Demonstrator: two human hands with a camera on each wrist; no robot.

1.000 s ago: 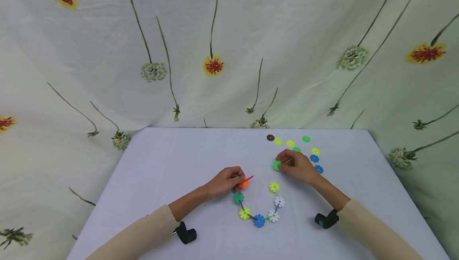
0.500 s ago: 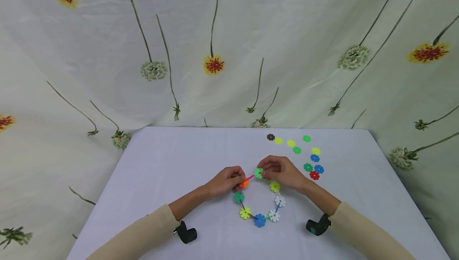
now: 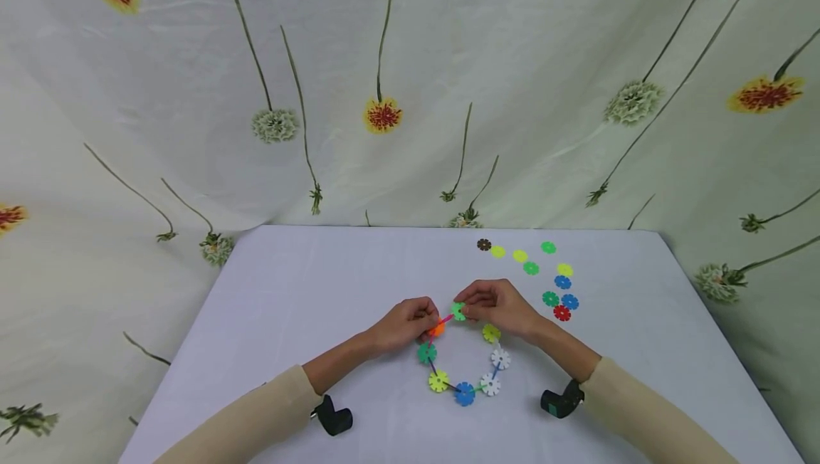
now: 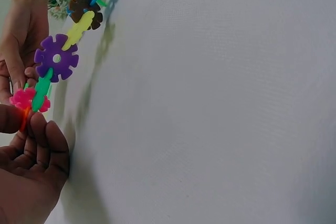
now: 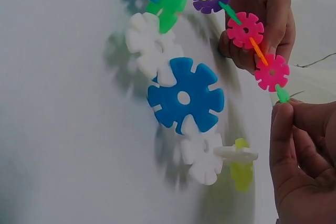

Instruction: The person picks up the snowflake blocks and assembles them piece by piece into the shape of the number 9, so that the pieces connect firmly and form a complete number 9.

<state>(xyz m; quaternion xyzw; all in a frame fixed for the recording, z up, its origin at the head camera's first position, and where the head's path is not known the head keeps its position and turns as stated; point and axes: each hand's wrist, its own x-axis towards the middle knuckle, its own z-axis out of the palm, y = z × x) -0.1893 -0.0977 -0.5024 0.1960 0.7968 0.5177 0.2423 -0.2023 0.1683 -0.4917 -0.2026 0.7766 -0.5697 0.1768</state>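
A chain of notched flower-shaped plastic discs lies in a curve on the table, with a blue disc (image 3: 464, 393) at its near end and a yellow disc (image 3: 491, 333) at its right tip. My left hand (image 3: 405, 324) pinches the orange disc (image 3: 439, 329) at the chain's upper left. Beyond it a pink disc (image 5: 272, 73) sticks out. My right hand (image 3: 500, 304) pinches a green disc (image 5: 283, 94) between thumb and forefinger, its edge right at the pink disc's rim. In the left wrist view, a purple disc (image 4: 56, 58) hangs from the held part.
Loose discs lie scattered at the back right of the white table (image 3: 320, 265), among them a brown disc (image 3: 483, 245), a red disc (image 3: 561, 313) and several green, yellow and blue ones. A flower-printed cloth (image 3: 423, 37) hangs behind the table.
My right hand has moved left and slightly down with the green disc, from beside the loose pieces to the pink disc. My left hand has stayed in place on the orange disc.
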